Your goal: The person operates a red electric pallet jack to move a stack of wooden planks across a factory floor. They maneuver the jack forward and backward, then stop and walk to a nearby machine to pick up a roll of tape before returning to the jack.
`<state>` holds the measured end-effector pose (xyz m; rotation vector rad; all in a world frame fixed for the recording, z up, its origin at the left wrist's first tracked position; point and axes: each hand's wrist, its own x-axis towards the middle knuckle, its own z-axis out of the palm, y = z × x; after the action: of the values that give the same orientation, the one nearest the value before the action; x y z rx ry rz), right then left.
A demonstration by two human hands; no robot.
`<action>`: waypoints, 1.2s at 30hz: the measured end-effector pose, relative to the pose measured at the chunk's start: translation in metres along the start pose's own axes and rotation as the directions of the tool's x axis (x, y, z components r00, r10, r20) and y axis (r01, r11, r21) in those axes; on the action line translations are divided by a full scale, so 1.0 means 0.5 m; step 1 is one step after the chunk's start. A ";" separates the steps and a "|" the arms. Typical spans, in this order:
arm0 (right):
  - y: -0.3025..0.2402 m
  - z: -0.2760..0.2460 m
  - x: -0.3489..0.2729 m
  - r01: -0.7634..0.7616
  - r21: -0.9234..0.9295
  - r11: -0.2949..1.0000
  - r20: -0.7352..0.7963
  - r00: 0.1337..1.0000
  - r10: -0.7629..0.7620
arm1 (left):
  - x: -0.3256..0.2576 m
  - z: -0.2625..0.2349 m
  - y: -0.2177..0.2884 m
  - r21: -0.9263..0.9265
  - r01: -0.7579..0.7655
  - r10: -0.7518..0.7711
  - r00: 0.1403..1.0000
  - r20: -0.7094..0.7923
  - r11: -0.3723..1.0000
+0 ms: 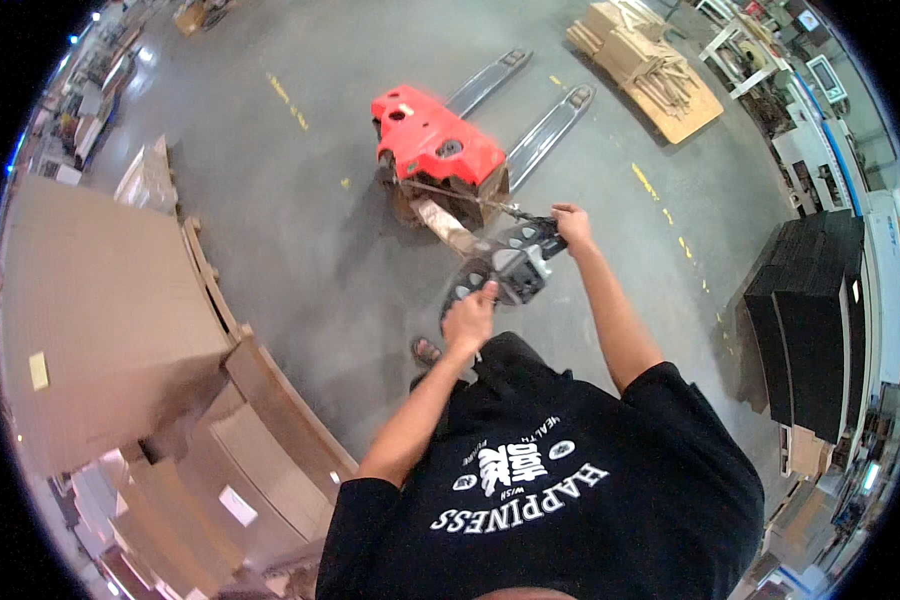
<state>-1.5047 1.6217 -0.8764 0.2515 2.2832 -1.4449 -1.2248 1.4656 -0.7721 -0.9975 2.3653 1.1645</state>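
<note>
Left hand (470,317): its fingers were wrapped round the left end of the handle (522,275), thumb on top
Right hand (573,226): its fingers were curled round the handle's right end, gripping it
Handle: black and grey, it sat between the hands, joined by a shaft (443,227) to the red jack (435,138)
Jack: it stood on the floor (300,215) ahead of the hands, its two forks (551,138) pointing away and to the right
Board (698,112): it lay beyond the forks, bearing brown pieces (625,50)
Black stack (808,320): it stood well to the right
Cardboard (110,310): it stood large at the left
</note>
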 end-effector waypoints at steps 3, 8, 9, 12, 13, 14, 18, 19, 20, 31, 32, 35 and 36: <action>-0.058 -0.067 0.063 -0.012 -0.113 0.993 0.035 0.999 0.016 | 0.041 0.047 0.088 -0.082 0.012 -0.008 0.998 0.055 0.997; -0.025 -0.160 0.191 0.012 -0.175 0.984 0.054 0.999 -0.003 | 0.121 0.190 0.129 -0.224 -0.098 0.134 0.979 0.152 0.970; -0.005 -0.175 0.196 0.031 -0.233 0.972 0.075 0.997 -0.013 | 0.102 0.227 0.122 -0.277 -0.109 0.151 0.979 0.137 0.955; -0.019 -0.157 0.152 0.011 -0.178 0.984 0.181 0.983 0.022 | 0.068 0.227 0.123 -0.361 0.038 0.080 0.948 0.307 0.932; -0.024 -0.161 0.143 0.013 -0.210 0.978 0.187 0.982 0.027 | 0.056 0.213 0.119 -0.370 0.035 0.101 0.934 0.342 0.928; -0.036 -0.147 0.125 -0.076 -0.235 0.969 0.229 0.965 0.131 | 0.044 0.193 0.098 -0.377 0.034 0.116 0.923 0.367 0.926; -0.037 -0.110 0.065 -0.191 -0.254 0.948 0.340 0.900 0.272 | -0.008 0.192 -0.003 -0.382 -0.016 0.177 0.903 0.391 0.924; -0.049 -0.107 0.048 -0.213 -0.261 0.942 0.362 0.883 0.299 | -0.016 0.188 -0.016 -0.388 -0.015 0.190 0.889 0.416 0.922; -0.047 -0.101 0.036 -0.175 -0.268 0.948 0.361 0.894 0.267 | -0.032 0.154 -0.016 -0.391 -0.088 0.264 0.868 0.421 0.916; -0.078 -0.117 -0.103 -0.279 -0.269 0.922 0.254 0.903 0.347 | -0.121 0.105 -0.037 -0.367 -0.254 0.398 0.827 0.397 0.895; -0.061 -0.107 -0.112 -0.291 -0.256 0.922 0.261 0.897 0.355 | -0.133 0.104 -0.051 -0.395 -0.158 0.342 0.821 0.457 0.905; -0.020 -0.113 -0.104 -0.308 -0.230 0.923 0.236 0.903 0.360 | -0.134 0.130 -0.062 -0.427 -0.019 0.274 0.792 0.545 0.904; -0.015 -0.126 -0.093 -0.320 -0.212 0.923 0.219 0.905 0.364 | -0.118 0.144 -0.058 -0.431 -0.047 0.300 0.784 0.543 0.901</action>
<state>-1.4819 1.6780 -0.8267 0.3722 2.0150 -1.0311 -1.1639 1.5366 -0.8001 -0.3945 1.7636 1.7735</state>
